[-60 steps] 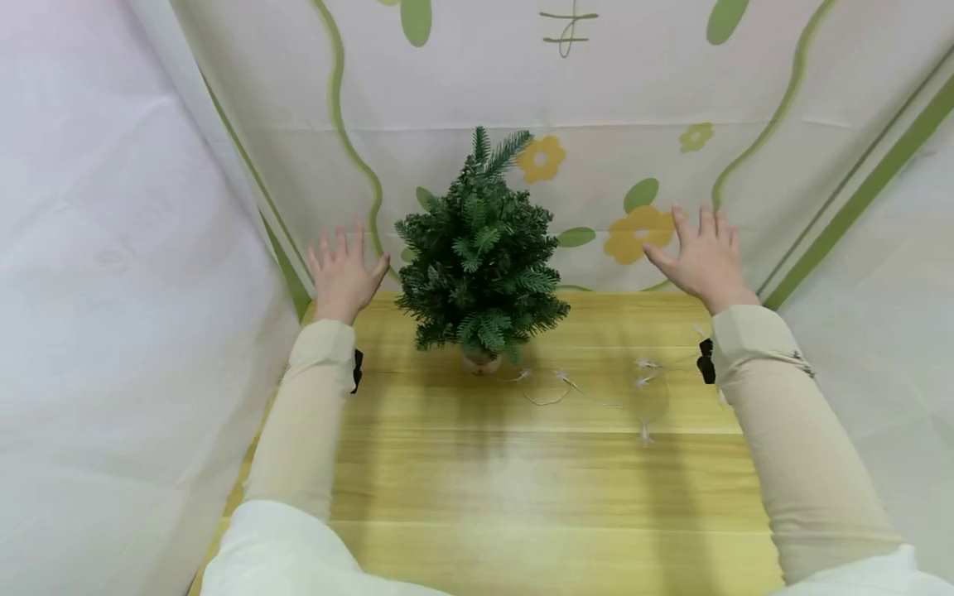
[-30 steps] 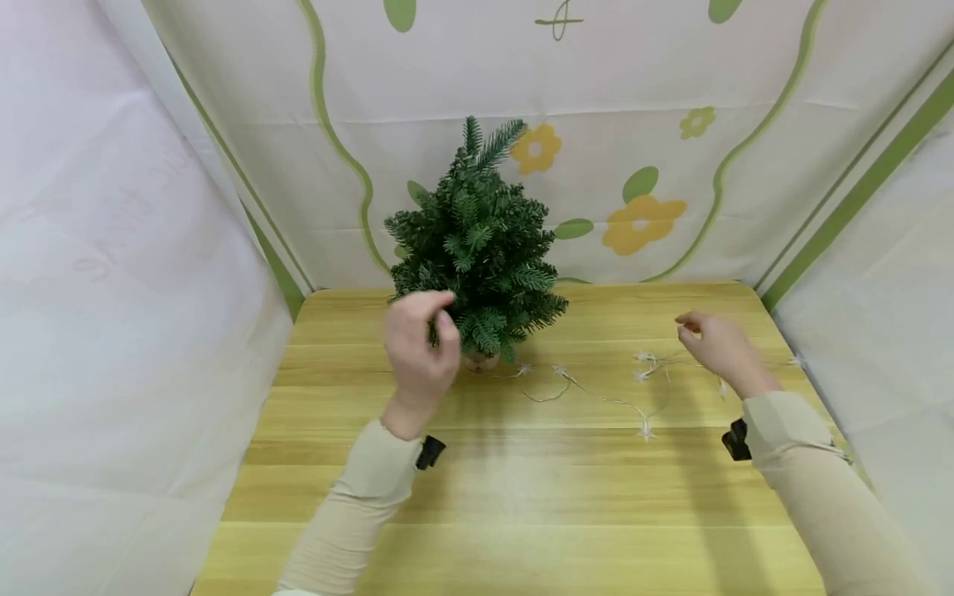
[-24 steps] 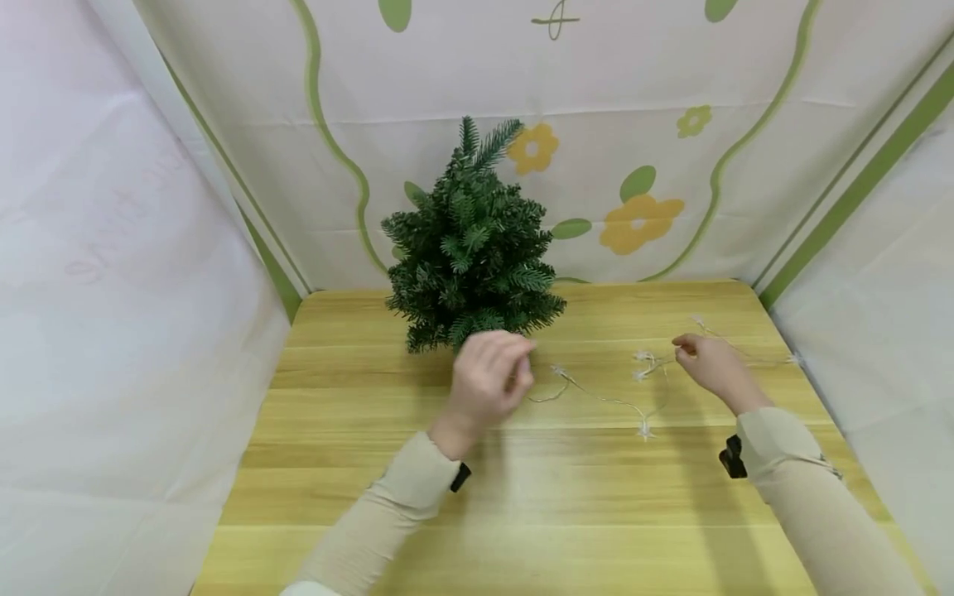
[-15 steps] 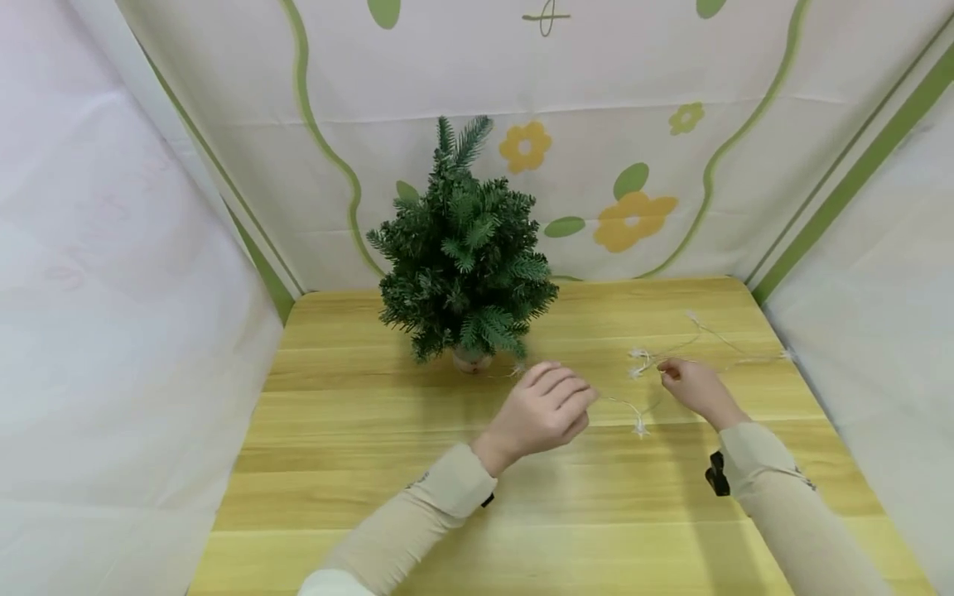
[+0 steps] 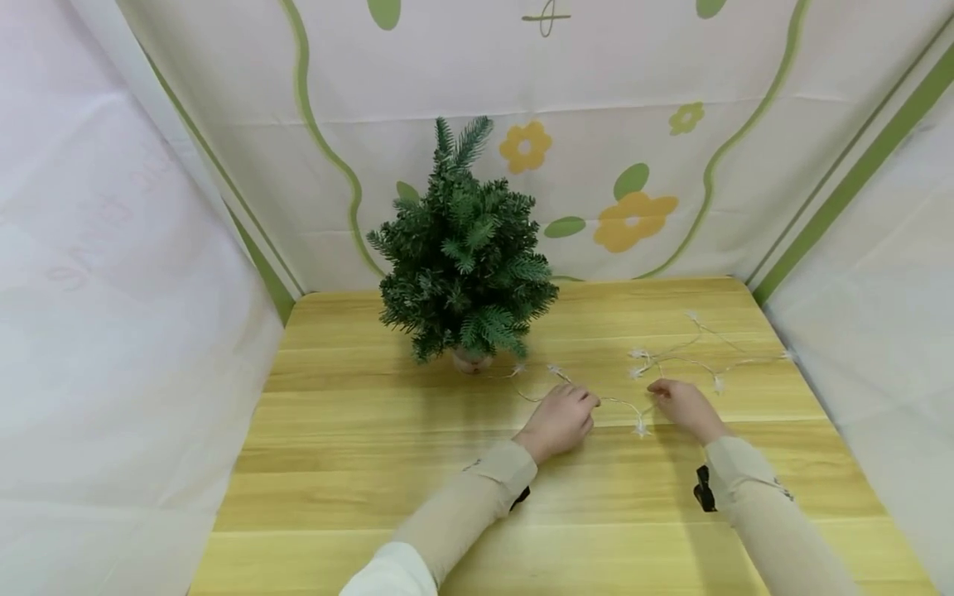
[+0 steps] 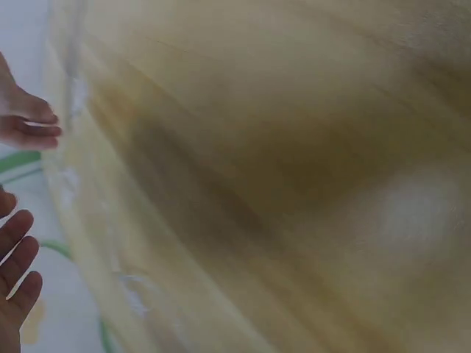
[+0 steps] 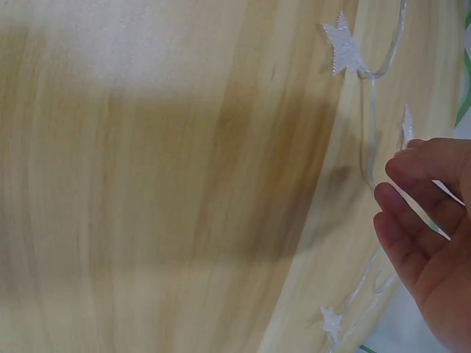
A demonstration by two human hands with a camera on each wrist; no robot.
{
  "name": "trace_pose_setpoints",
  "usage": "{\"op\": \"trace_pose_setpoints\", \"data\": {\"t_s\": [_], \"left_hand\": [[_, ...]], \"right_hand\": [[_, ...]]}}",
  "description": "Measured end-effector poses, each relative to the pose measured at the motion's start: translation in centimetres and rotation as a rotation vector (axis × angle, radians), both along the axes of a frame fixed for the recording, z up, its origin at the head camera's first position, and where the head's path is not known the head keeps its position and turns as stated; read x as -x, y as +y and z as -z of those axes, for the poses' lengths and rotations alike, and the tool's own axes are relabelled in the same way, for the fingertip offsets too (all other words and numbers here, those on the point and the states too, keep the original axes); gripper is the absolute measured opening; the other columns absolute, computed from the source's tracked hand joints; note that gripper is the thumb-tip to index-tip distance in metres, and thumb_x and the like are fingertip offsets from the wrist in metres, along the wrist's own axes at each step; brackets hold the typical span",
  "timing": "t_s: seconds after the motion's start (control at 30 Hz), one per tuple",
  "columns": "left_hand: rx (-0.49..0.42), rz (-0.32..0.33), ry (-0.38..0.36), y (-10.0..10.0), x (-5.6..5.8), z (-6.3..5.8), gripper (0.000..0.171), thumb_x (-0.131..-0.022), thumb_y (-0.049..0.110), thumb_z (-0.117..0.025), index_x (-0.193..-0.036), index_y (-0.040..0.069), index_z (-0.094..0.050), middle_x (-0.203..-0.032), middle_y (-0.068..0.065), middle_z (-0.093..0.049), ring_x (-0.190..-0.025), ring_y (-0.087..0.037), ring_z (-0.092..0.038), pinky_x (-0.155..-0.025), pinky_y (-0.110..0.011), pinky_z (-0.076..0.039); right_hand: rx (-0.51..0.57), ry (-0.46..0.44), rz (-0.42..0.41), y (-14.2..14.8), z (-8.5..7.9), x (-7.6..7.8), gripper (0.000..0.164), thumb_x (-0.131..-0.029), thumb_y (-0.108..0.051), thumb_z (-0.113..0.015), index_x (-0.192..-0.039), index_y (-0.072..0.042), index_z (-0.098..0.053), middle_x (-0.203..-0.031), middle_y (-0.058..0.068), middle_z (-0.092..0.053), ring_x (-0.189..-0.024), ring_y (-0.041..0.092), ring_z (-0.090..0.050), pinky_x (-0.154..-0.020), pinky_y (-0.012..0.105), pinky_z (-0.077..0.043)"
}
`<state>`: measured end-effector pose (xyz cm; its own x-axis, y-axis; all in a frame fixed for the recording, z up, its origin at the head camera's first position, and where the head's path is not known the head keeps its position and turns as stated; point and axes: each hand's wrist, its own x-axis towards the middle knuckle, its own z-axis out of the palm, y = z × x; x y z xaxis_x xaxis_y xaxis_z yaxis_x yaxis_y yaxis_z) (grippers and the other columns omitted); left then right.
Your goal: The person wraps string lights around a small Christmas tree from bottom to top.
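Observation:
A string of star-shaped fairy lights (image 5: pixel 641 427) lies along the table, its thin clear wire running from the tree's base to the right edge. My left hand (image 5: pixel 561 418) is low over the wire, fingertips right at it. In the left wrist view the left fingers (image 6: pixel 18 268) are loosely bent and spread, with nothing visible between them. My right hand (image 5: pixel 687 407) hovers by the wire behind the front star. The right wrist view shows the right fingers (image 7: pixel 401 228) loosely curled, the wire passing behind their tips. A small artificial Christmas tree (image 5: pixel 465 265) stands upright left of both hands.
The wooden table (image 5: pixel 335 463) bears the tree and lights. More star lights (image 5: pixel 693 317) lie toward the back right. A flower-printed cloth (image 5: pixel 596 74) rises behind the table, with pale cloth walls at both sides. A black wrist camera (image 5: pixel 704 488) sits at the right cuff.
Both hands have come down from the back cloth to the lights. The left hand swept right past the tree's base and lowered to the wire; the right hand moved nearer and slightly left.

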<state>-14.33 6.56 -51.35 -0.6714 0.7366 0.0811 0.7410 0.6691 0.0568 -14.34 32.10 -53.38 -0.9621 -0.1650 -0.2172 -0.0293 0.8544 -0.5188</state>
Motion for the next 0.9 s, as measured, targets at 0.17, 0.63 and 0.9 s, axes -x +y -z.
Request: {"op": "trace_pose_setpoints", "data": {"t_s": [0.17,0.63,0.9], "left_hand": [[0.098,-0.100,-0.186,0.1,0.7,2.1,0.030,-0.102,0.027,-0.044,-0.128,0.023,-0.057,-0.131,0.006,-0.057,-0.122,-0.011,-0.054,-0.108,-0.026,-0.041],[0.207,-0.139,-0.281,0.8,0.3,3.9,0.054,-0.098,0.033,-0.052,-0.148,0.028,-0.032,-0.158,0.005,-0.026,-0.144,-0.020,-0.030,-0.118,-0.035,-0.030],[0.242,-0.154,-0.305,1.2,0.3,4.2,0.066,-0.096,0.033,-0.056,-0.152,0.032,-0.022,-0.161,0.003,-0.016,-0.148,-0.021,-0.023,-0.119,-0.037,-0.028]], "right_hand": [[-0.003,-0.029,0.017,-0.2,0.6,-0.2,0.033,-0.087,0.007,-0.046,-0.117,0.014,-0.057,-0.118,0.033,-0.059,-0.106,0.048,-0.057,-0.087,0.054,-0.050],[0.009,-0.007,-0.006,-0.8,1.7,-0.3,0.009,-0.086,-0.003,-0.064,-0.089,0.005,-0.065,-0.090,0.019,-0.057,-0.078,0.024,-0.054,-0.070,0.041,-0.050],[-0.024,0.005,-0.060,-1.2,1.8,-0.2,0.008,-0.088,-0.003,-0.062,-0.081,-0.001,-0.066,-0.081,0.011,-0.060,-0.074,0.018,-0.049,-0.070,0.039,-0.048]]}}
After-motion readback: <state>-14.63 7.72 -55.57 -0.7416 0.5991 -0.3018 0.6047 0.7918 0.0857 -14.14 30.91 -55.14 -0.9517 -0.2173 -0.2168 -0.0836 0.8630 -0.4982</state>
